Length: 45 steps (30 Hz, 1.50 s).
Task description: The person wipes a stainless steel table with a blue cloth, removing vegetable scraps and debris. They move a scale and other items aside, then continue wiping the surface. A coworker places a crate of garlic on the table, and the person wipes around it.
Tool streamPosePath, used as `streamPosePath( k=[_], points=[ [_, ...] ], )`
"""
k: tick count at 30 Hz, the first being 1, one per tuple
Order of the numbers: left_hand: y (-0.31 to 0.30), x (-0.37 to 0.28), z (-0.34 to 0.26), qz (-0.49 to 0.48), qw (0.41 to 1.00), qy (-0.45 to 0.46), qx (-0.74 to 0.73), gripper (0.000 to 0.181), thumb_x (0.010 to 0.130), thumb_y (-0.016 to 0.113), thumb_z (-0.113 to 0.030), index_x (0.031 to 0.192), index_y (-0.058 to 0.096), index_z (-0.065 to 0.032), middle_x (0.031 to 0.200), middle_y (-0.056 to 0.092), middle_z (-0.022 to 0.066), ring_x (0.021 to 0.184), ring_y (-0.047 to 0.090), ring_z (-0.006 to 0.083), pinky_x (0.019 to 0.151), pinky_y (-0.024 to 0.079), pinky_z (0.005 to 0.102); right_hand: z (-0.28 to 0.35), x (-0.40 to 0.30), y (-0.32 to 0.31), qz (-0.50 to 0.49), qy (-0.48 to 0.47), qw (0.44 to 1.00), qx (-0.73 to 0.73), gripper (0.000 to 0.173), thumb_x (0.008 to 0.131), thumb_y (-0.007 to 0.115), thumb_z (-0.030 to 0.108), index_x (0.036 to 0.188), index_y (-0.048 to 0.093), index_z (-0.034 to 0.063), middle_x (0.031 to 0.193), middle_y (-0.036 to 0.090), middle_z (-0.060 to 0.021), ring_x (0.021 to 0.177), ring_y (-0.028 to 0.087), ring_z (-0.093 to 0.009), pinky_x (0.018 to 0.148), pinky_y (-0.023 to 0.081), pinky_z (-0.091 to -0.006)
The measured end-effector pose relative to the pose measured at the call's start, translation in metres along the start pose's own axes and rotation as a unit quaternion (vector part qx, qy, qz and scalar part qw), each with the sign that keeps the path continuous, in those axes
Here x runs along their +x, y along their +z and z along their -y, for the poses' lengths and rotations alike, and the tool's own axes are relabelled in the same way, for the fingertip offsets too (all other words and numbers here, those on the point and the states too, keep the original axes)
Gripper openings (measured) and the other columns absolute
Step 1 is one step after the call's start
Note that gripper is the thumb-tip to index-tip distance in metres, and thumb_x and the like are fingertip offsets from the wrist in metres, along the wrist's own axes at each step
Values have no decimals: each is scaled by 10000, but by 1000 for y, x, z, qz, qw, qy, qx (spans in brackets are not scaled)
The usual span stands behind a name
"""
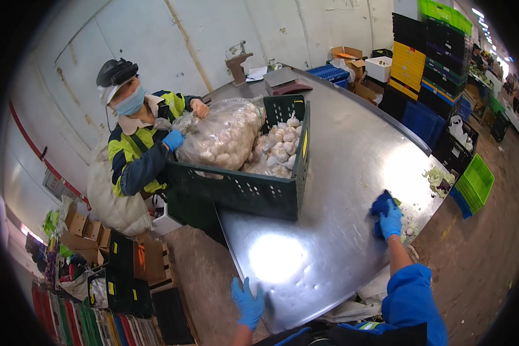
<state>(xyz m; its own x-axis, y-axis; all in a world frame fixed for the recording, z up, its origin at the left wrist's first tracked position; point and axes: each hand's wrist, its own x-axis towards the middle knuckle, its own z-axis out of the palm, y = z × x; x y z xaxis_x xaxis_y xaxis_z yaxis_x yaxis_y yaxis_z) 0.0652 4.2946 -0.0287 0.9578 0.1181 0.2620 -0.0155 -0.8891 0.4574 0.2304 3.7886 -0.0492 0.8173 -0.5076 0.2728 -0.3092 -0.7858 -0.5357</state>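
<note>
On the right part of the stainless steel table, my right hand, in a blue glove, presses on a dark blue cloth. Vegetable scraps lie just beside that hand, and a heap of leafy trimmings sits by the far right edge. My left hand, gloved in blue too, is held at the table's near left edge with fingers spread and nothing in it. A dark green plastic crate stands on the table ahead, containing loose garlic bulbs and a clear plastic bag of garlic.
Across the crate, a co-worker grips the garlic bag. A weighing scale stands at the table's back. Tall stacked crates and green crates border the table's right side. Cartons and dark crates are at left.
</note>
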Motion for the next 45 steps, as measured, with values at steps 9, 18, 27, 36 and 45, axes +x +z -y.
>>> streamPosePath(
  k=[9,18,27,36,45],
  points=[
    [34,1,23,82,990,-70,-91,513,877,594,-138,1330,430,39,1452,119,402,1339,194,559,1069,266,569,171,-118,61,196,-246,949,3,562,763,616,166,1304,507,59,1334,461,-206,1184,490,-391,982,392,-474],
    [11,21,6,36,999,-4,-7,479,911,570,-231,1363,470,-110,1432,375,246,1311,378,418,1086,318,523,52,65,103,-31,-96,995,14,511,803,484,16,1309,517,79,1336,516,-188,1219,509,-345,1000,428,-419],
    [37,12,40,79,988,-104,-80,353,835,630,-72,1183,591,-28,1487,117,343,1343,267,505,1062,339,531,148,55,102,20,-139,990,23,718,752,688,180,1401,407,59,1395,397,-246,1266,412,-418,1057,347,-452],
    [23,30,24,82,988,-111,-62,355,837,633,-89,1187,596,-41,1460,158,370,1327,275,525,1061,327,537,123,121,157,11,-181,983,22,636,765,646,119,1367,453,49,1321,475,-231,1236,436,-404,1057,355,-435],
    [6,21,16,79,991,-100,-33,357,840,636,-107,1191,600,-55,1433,198,396,1311,282,545,1061,316,544,45,137,119,-98,-93,984,-112,596,840,602,108,1404,415,56,1352,475,-197,1227,460,-369,1071,346,-414]
  ],
)
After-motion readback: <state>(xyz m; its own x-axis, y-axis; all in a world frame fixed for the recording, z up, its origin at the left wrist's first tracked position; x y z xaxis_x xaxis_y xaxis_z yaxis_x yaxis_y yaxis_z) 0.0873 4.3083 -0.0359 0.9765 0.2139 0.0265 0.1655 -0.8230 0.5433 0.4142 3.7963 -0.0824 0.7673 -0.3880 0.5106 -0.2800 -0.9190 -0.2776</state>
